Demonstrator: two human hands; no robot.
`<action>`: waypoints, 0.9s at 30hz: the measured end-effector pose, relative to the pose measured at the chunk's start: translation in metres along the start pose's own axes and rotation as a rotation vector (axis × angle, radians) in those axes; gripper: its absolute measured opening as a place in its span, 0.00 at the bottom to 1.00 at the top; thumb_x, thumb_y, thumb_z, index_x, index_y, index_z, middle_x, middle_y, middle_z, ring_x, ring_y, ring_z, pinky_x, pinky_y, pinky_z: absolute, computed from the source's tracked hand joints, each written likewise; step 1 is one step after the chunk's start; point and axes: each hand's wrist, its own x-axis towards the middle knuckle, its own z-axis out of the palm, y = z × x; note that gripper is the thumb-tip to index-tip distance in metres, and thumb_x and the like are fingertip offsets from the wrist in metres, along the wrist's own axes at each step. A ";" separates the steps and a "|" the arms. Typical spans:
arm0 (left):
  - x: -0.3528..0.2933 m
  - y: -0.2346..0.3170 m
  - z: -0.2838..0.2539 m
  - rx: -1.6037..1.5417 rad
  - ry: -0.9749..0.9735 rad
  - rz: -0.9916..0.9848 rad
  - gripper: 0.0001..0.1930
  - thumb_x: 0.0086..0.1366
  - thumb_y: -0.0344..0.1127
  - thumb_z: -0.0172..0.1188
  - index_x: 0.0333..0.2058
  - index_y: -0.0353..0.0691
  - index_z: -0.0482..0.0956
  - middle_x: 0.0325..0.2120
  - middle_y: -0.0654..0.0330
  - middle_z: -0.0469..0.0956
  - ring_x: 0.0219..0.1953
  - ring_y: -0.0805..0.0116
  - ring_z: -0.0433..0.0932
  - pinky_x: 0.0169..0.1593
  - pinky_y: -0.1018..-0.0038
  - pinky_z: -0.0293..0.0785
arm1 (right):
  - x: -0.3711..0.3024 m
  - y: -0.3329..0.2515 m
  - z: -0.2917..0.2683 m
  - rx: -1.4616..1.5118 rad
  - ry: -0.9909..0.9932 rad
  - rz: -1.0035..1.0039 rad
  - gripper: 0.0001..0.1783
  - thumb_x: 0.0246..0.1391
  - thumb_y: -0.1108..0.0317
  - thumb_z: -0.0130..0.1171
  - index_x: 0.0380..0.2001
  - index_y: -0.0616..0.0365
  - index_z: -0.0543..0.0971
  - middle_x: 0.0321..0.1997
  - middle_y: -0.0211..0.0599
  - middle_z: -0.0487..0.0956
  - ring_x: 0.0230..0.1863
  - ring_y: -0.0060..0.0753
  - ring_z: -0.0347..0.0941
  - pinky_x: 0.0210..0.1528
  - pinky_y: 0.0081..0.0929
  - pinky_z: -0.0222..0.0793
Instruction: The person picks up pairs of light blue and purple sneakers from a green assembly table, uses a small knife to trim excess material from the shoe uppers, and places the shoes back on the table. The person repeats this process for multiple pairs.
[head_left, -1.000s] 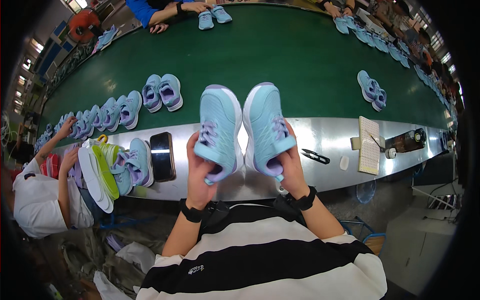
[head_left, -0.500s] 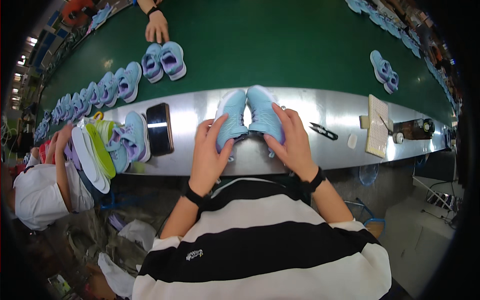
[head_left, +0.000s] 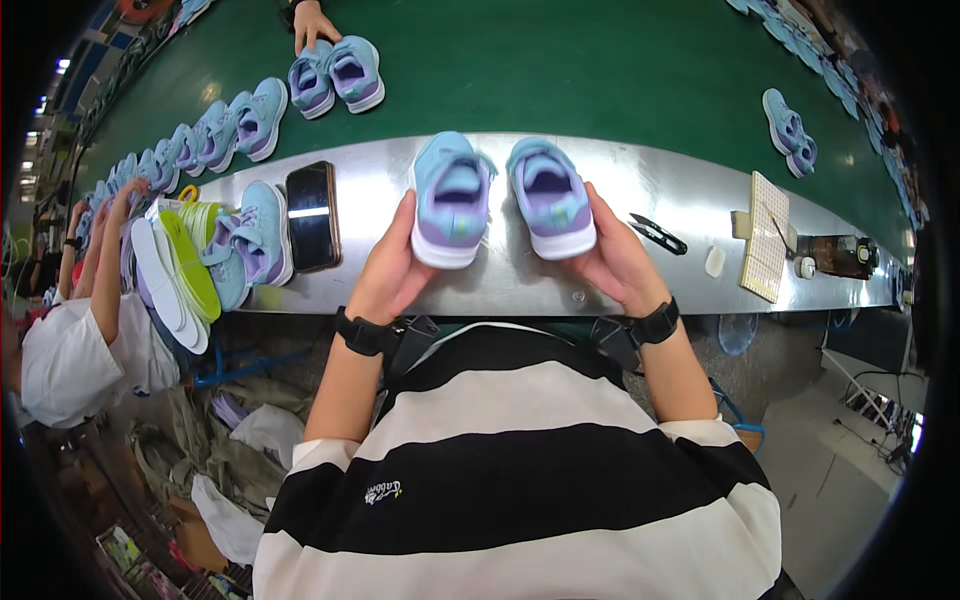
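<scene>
A light-blue child's sneaker with lilac lining is held in my left hand, its heel toward me and the white sole edge showing. My right hand grips the matching sneaker from its right side and beneath. Both shoes are lifted over the metal ledge, apart from each other, with their openings in view. My fingers under the soles are mostly hidden. Right of my right hand lie small black thread snips. Left of my left hand rests a dark phone.
A metal ledge fronts the green belt. Another person's hand touches a sneaker pair. At left are more sneakers and insoles; at right, a notepad, a dark bottle and a pair.
My hands have spread slightly apart and turned the two sneakers so their heels and openings face me. My grip has moved toward the soles.
</scene>
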 end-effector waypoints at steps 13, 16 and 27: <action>0.000 0.001 0.030 0.103 0.026 0.113 0.26 0.75 0.53 0.37 0.55 0.38 0.70 0.48 0.57 0.78 0.50 0.65 0.77 0.56 0.66 0.73 | -0.006 0.007 0.036 -0.289 0.036 -0.281 0.34 0.61 0.65 0.42 0.70 0.59 0.56 0.43 0.29 0.75 0.44 0.21 0.69 0.50 0.27 0.66; 0.000 -0.010 0.030 0.274 0.035 0.345 0.25 0.75 0.54 0.39 0.54 0.38 0.70 0.46 0.57 0.78 0.47 0.67 0.78 0.53 0.68 0.73 | -0.009 0.014 0.032 -0.385 0.054 -0.357 0.36 0.59 0.66 0.42 0.70 0.61 0.55 0.44 0.29 0.74 0.44 0.19 0.67 0.51 0.23 0.63; 0.001 -0.009 0.018 0.166 0.114 0.254 0.25 0.75 0.53 0.40 0.52 0.35 0.71 0.41 0.55 0.80 0.40 0.66 0.81 0.47 0.69 0.78 | -0.028 -0.015 -0.074 -1.933 0.775 -0.847 0.26 0.49 0.60 0.67 0.52 0.56 0.77 0.58 0.45 0.70 0.58 0.48 0.66 0.59 0.44 0.58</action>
